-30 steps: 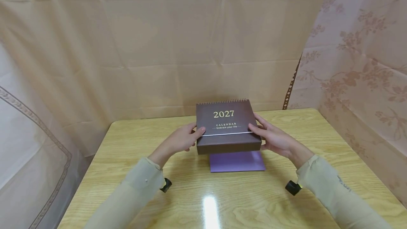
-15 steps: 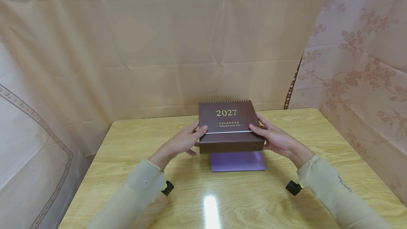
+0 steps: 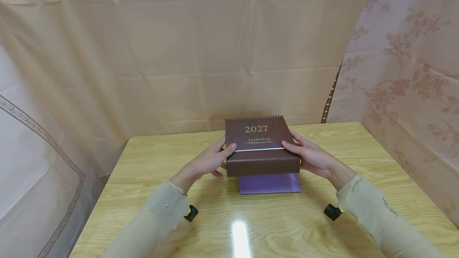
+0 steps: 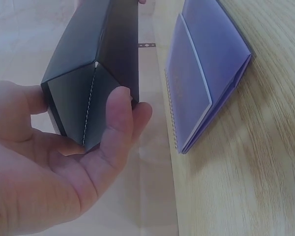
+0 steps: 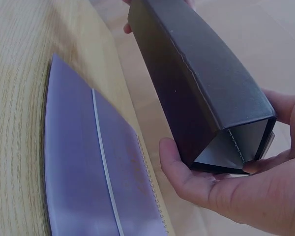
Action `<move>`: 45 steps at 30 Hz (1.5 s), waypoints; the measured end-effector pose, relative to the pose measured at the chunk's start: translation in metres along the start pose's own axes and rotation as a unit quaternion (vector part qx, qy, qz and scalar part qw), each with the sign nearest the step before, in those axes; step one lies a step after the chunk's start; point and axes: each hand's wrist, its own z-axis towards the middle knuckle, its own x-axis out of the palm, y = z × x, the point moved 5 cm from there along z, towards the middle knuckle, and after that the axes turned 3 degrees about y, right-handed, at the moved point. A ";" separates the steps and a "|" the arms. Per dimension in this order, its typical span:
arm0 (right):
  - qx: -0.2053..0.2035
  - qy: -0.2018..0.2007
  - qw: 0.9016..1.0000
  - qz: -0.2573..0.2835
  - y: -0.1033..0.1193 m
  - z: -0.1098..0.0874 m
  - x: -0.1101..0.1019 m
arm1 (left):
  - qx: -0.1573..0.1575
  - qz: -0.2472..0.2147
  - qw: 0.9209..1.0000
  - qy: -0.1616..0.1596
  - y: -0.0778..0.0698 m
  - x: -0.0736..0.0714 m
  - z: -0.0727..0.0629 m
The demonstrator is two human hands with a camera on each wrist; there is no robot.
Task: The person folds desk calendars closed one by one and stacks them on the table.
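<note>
Both hands hold a dark brown 2027 desk calendar (image 3: 256, 134) above the table, its spiral edge facing away. My left hand (image 3: 206, 161) grips the left end, thumb on the cover and fingers at the side and beneath. At the right end, my right hand (image 3: 315, 157) grips it the same way. The wrist views show the calendar's stand folded into a hollow, open-ended shape. Below it a purple spiral calendar (image 4: 196, 73) with a white elastic band lies on the table; in the head view the brown one hides its far part.
The wooden table (image 3: 279, 226) has a light grain and a bright reflection near the front. Beige cloth (image 3: 179, 51) hangs behind it, and a floral cloth (image 3: 412, 71) hangs on the right. Black wrist cameras (image 3: 332, 212) sit under both sleeves.
The brown calendar has shifted slightly to the right in the head view, with both hands still gripping it. Just now it has dipped a little. The purple calendar stays on the table.
</note>
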 end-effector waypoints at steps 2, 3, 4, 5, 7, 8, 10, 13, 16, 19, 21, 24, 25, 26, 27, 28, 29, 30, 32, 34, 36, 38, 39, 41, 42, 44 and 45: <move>-0.002 0.002 1.000 0.001 0.000 0.000 0.000 | -0.001 0.000 1.000 0.000 0.001 0.000 0.000; -0.002 0.004 1.000 0.001 0.000 -0.001 0.000 | -0.002 0.000 1.000 0.000 0.001 0.000 0.001; -0.003 0.005 1.000 0.001 0.000 -0.001 0.000 | -0.004 0.001 1.000 0.000 0.001 0.000 0.001; -0.004 0.006 1.000 0.001 0.000 -0.001 0.000 | -0.004 0.001 1.000 -0.001 0.001 0.001 0.001; -0.004 0.007 1.000 0.000 0.000 -0.001 0.000 | -0.005 0.001 1.000 -0.002 0.001 0.001 0.001; -0.005 0.009 1.000 -0.001 0.000 -0.001 0.000 | -0.005 0.000 1.000 -0.002 0.001 0.001 0.001; -0.004 0.008 1.000 -0.003 0.000 -0.001 0.000 | -0.006 -0.001 1.000 -0.004 0.001 0.002 0.002; -0.001 0.009 1.000 -0.004 -0.001 -0.001 0.000 | -0.011 -0.004 1.000 -0.011 0.002 0.003 0.002; 0.003 0.006 1.000 -0.002 -0.003 0.000 -0.001 | -0.018 -0.012 1.000 -0.017 0.004 0.003 0.003; 0.007 0.004 1.000 0.000 -0.005 0.000 -0.001 | -0.021 -0.019 0.999 -0.021 0.005 0.004 0.004; 0.007 0.004 1.000 0.000 -0.006 0.000 -0.001 | -0.020 -0.022 0.999 -0.021 0.004 0.004 0.004; 0.006 0.006 1.000 -0.002 -0.005 -0.001 -0.001 | -0.021 -0.024 0.999 -0.023 0.004 0.005 0.003; 0.005 0.006 1.000 -0.003 -0.005 -0.001 -0.001 | -0.021 -0.025 0.999 -0.024 0.004 0.005 0.003; 0.005 0.007 1.000 -0.004 -0.005 -0.001 -0.002 | -0.023 -0.027 0.999 -0.024 0.004 0.005 0.003; 0.004 0.008 1.000 -0.005 -0.005 -0.001 -0.002 | -0.023 -0.028 0.999 -0.025 0.004 0.005 0.003; 0.005 0.008 1.000 -0.004 -0.005 -0.002 -0.002 | -0.024 -0.030 0.999 -0.026 0.005 0.006 0.004; 0.005 0.007 1.000 -0.003 -0.006 -0.001 -0.002 | -0.023 -0.033 0.999 -0.027 0.005 0.006 0.004; 0.005 0.008 1.000 -0.003 -0.006 -0.001 -0.002 | -0.023 -0.037 0.999 -0.028 0.005 0.006 0.005; 0.006 0.008 1.000 -0.001 -0.006 -0.001 -0.002 | -0.020 -0.041 0.998 -0.031 0.006 0.007 0.007; 0.007 0.006 1.000 0.001 -0.006 -0.001 -0.003 | -0.019 -0.048 0.998 -0.036 0.007 0.008 0.009; 0.007 0.004 1.000 0.001 -0.007 -0.001 -0.003 | -0.019 -0.057 0.997 -0.040 0.008 0.009 0.011; 0.007 0.003 1.000 -0.001 -0.007 -0.001 -0.004 | -0.018 -0.064 0.997 -0.042 0.010 0.010 0.012; 0.006 0.003 1.000 -0.003 -0.007 -0.001 -0.005 | -0.017 -0.068 0.997 -0.042 0.011 0.011 0.013; 0.007 0.002 1.000 -0.006 -0.007 -0.001 -0.006 | -0.017 -0.075 0.996 -0.042 0.013 0.011 0.015; 0.008 0.001 1.000 -0.007 -0.007 -0.001 -0.006 | -0.015 -0.077 0.996 -0.042 0.013 0.011 0.015; 0.008 -0.001 1.000 -0.011 -0.007 -0.001 -0.007 | -0.014 -0.080 0.996 -0.042 0.015 0.012 0.017; 0.008 -0.002 1.000 -0.013 -0.007 -0.001 -0.008 | -0.014 -0.081 0.996 -0.042 0.016 0.012 0.018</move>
